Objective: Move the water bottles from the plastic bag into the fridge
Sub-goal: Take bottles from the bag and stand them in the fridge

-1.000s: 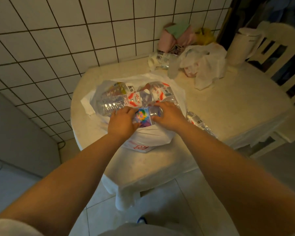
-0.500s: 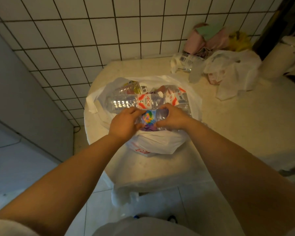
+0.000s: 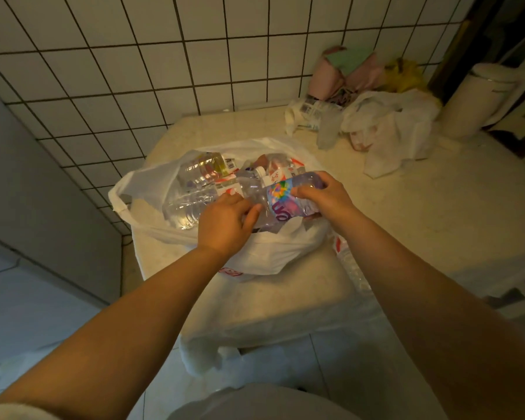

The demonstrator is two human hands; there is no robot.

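Both bare forearms reach forward and slightly inward over the near edge of the table (image 3: 437, 207), meeting above the open mouth of the white plastic bag (image 3: 273, 253). The right hand (image 3: 325, 198) comes in from the right with its wrist bent a little, fingers curled over the top of a clear bottle with a colourful label (image 3: 282, 198), thumb pressed against the label's near side, so it is closed firmly around the bottle's body. The left hand (image 3: 225, 219) sits lower and closer to the bag's front lip, knuckles up, its fingers bent and closing on the bottle's clear left end; how tightly it grips there I cannot tell. The bottle lies tilted, its right end higher, just above the bag's opening and touching both hands.

Inside the bag several more water bottles (image 3: 194, 189) lie on their sides, packed against one another, some with red-and-white labels. Another clear bottle (image 3: 352, 265) lies on the table just right of the bag, partly hidden under the right forearm. Further back, against the tiled wall (image 3: 134, 71), sits a crumpled heap of white bags (image 3: 388, 128) beside a pale cylindrical container (image 3: 473, 98), well apart from the hands.
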